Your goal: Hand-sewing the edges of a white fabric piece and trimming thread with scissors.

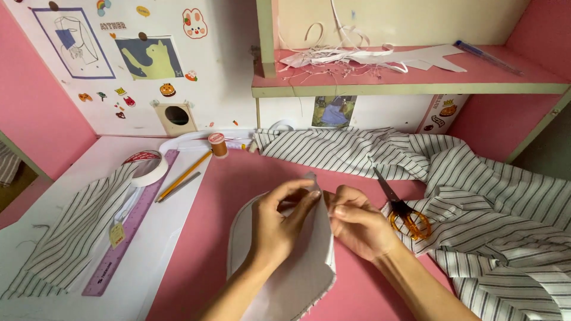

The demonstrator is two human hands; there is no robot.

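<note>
Beside both hands (315,223), scissors (404,211), striped fabric (488,196), ruler (128,232)

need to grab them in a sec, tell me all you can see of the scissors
The scissors have translucent amber-orange handle loops and dark metal blades. They look shut or nearly so, blades pointing up and to the left, handles toward the lower right. They lie flat, the blades on the pink table, the handles on the edge of the striped cloth. They sit just right of the right hand, which does not touch them; nothing holds them.
</note>
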